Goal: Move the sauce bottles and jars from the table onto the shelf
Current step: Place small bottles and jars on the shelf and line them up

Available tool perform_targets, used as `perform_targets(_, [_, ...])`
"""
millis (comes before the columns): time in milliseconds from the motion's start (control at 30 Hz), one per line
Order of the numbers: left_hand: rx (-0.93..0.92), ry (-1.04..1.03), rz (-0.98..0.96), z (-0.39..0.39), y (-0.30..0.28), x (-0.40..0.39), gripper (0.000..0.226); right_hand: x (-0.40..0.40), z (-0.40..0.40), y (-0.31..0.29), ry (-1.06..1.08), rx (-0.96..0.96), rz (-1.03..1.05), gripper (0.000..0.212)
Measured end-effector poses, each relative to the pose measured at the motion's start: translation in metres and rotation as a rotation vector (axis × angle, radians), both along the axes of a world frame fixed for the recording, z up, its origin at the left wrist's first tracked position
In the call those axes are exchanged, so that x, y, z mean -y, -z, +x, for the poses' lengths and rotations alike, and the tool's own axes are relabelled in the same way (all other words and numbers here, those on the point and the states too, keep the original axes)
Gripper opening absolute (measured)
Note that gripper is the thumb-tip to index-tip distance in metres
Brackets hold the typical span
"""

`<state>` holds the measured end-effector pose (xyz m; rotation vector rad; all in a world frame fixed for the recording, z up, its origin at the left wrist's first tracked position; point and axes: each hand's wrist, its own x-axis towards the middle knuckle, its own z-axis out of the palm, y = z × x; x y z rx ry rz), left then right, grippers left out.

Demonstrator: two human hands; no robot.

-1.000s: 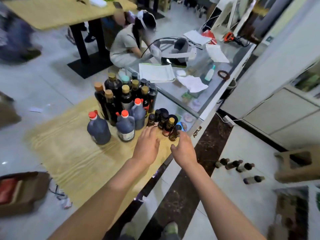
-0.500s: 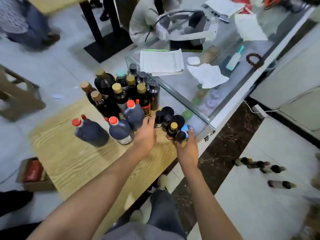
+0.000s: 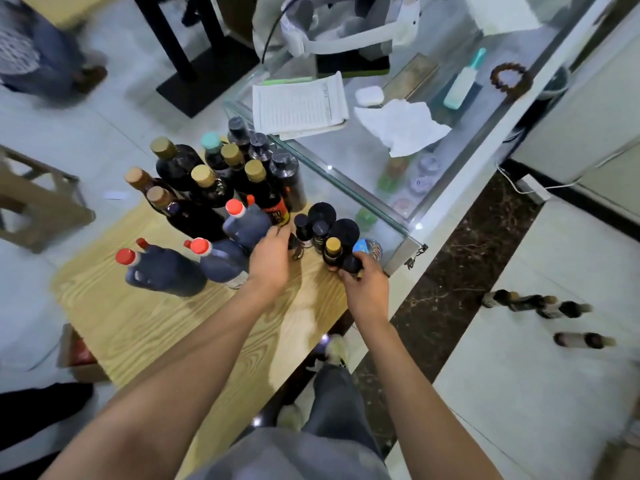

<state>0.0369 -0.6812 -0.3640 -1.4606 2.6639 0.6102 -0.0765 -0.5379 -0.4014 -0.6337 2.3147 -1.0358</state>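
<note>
Along the near edge of the pale wood-grain counter (image 3: 138,327), the person has leaned in since half a second ago: both forearms now reach further over the board, and the cluster of dark sauce bottles (image 3: 221,188) fills more of the view. That closing-in reads as the start of a pick, so the transfer to the shelf looks barely begun (no shelf shows here). Beside the board runs the long glass display case (image 3: 346,161), with a printed paper pad (image 3: 298,105) and a crumpled white tissue (image 3: 401,128) on its top.

Largest of the task's things are the squat dark jugs with red caps (image 3: 162,268), standing at the near left of the group. Behind them rise tall dark bottles with gold caps (image 3: 204,185), packed close and upright. Smallest are the little dark black-capped bottles (image 3: 320,233) at the right corner, near the glass.

The left hand (image 3: 270,261) rests against that small group and a jug, fingers curled forward; whether its grip has closed on anything I cannot tell. The right hand (image 3: 367,289) has its grip clenched round a small dark bottle with a black cap (image 3: 351,265), low at the board's corner.
</note>
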Motion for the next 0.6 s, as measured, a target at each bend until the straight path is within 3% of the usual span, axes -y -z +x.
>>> perform_targets(133, [-0.061, 0.0, 0.01, 0.021, 0.002, -0.009, 0.042, -0.013, 0.011, -0.008, 0.097, -0.02, -0.055, 0.047])
perform_targets(300, [-0.438, 0.043, 0.137, 0.059, -0.005, -0.05, 0.04, -0.052, 0.042, -0.036, 0.239, -0.026, -0.171, 0.037])
perform_targets(367, [-0.567, 0.059, 0.205, 0.07, -0.013, -0.071, 0.039, -0.077, 0.058, -0.051, 0.327, 0.0, -0.216, 0.041])
perform_targets(467, [-0.728, 0.116, 0.297, 0.077, -0.029, -0.105, 0.04, -0.12, 0.08, -0.071, 0.461, 0.066, -0.287, 0.043])
perform_targets(600, [-0.868, 0.173, 0.466, 0.072, -0.047, -0.16, 0.037, -0.189, 0.105, -0.098, 0.568, 0.002, -0.363, 0.035])
